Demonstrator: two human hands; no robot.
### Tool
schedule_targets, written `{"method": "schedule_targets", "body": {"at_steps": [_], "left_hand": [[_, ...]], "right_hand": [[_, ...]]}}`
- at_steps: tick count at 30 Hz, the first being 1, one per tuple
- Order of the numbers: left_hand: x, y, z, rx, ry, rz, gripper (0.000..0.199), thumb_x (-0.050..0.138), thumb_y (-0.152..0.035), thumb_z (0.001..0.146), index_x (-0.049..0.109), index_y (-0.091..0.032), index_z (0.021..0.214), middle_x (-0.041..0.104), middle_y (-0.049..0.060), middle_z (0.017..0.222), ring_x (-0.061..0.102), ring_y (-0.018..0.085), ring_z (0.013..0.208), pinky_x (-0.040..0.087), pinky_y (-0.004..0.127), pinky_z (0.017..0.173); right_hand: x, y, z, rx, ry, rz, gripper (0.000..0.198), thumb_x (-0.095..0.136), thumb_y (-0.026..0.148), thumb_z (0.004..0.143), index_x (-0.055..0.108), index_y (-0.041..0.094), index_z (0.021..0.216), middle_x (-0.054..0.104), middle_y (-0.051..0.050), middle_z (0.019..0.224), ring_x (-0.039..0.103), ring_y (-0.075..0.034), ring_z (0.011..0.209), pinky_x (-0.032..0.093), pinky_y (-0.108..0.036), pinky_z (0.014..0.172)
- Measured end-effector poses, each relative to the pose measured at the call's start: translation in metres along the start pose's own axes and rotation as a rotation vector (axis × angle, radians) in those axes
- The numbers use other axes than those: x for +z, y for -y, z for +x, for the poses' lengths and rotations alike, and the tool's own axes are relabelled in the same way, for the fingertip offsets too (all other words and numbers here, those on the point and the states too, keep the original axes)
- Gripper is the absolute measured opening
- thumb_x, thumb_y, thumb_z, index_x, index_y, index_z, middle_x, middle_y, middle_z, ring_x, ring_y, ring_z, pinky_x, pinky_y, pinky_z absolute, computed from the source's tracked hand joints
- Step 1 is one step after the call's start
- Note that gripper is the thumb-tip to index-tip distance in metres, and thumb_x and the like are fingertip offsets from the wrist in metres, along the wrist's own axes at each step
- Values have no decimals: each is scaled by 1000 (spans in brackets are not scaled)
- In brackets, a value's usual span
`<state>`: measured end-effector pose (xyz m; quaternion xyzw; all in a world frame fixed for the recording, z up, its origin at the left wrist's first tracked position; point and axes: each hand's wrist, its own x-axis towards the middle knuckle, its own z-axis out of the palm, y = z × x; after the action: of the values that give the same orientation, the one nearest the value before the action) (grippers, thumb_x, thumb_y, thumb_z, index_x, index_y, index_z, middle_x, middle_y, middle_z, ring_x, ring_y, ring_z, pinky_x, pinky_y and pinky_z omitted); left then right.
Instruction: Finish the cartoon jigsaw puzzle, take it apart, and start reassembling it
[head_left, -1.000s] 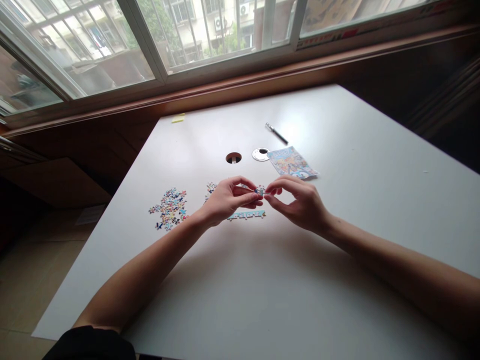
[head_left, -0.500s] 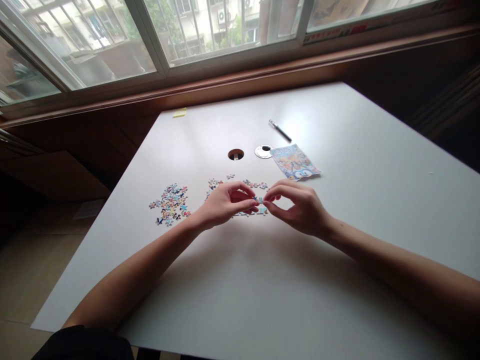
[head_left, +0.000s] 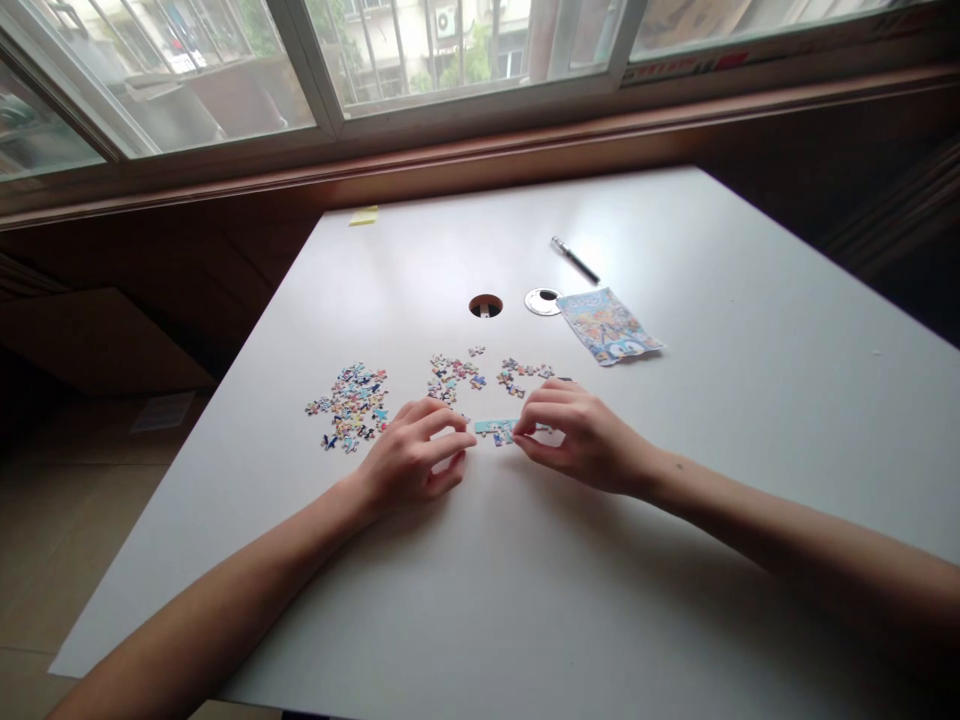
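Observation:
A joined strip of light-blue jigsaw pieces (head_left: pixel 491 428) lies on the white table between my hands. My right hand (head_left: pixel 581 432) pinches a small puzzle piece (head_left: pixel 510 438) at the strip's lower right edge; the fingers partly hide it. Left of the strip, my left hand (head_left: pixel 420 452) rests low over the table with its fingers curved apart and nothing between them. Just beyond my hands lie a loose cluster of puzzle pieces (head_left: pixel 454 378) and a smaller cluster (head_left: pixel 517 375). A larger pile of pieces (head_left: pixel 352 405) spreads to the left of my left hand.
A colourful picture sheet (head_left: pixel 611 328) lies beyond my right hand, with a black pen (head_left: pixel 575 260) behind it. A round cable hole (head_left: pixel 486 306) and its metal cover (head_left: pixel 541 301) are mid-table. A yellow sticky note (head_left: pixel 364 216) marks the far left edge.
My left hand has let go of the small piece held between both hands and drawn back left. My right hand has lowered to the light-blue strip, which now shows. The view has shifted slightly.

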<state>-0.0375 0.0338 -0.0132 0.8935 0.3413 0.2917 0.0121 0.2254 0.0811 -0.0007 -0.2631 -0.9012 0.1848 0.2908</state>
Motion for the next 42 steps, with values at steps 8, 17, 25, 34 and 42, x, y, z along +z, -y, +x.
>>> {"method": "schedule_targets", "body": {"at_steps": [8,17,25,34,42], "left_hand": [[-2,-5,0,45,29,6,29,62,-10,83,66,-20,110,73,5,114,62,23,110,47,38,93],[-2,-5,2,34,88,7,32,61,-13,85,66,-21,116,71,6,122,61,25,115,44,41,97],[-2,-4,2,26,102,-14,33,60,-12,85,66,-21,117,71,6,123,62,24,115,42,41,98],[0,-4,1,5,114,-21,34,59,-14,86,65,-23,119,71,6,124,63,24,115,38,42,101],[-1,-4,1,11,113,-20,34,59,-14,87,64,-23,120,70,6,124,62,23,115,37,41,101]], "right_hand": [[21,0,8,-83,-99,-2,8,65,17,86,62,21,80,62,-7,91,55,-21,87,50,-37,80],[23,-2,6,-65,-67,34,8,66,17,86,61,22,82,61,-7,93,54,-21,89,50,-37,80],[25,-4,6,-45,-48,45,7,64,16,87,61,21,83,61,-7,94,54,-21,90,50,-37,80],[25,-3,6,-26,-26,39,7,64,15,87,61,22,85,61,-7,94,54,-21,89,50,-37,80],[24,-2,7,-27,-16,32,6,63,16,87,61,21,85,61,-7,93,54,-21,88,51,-38,81]]}}
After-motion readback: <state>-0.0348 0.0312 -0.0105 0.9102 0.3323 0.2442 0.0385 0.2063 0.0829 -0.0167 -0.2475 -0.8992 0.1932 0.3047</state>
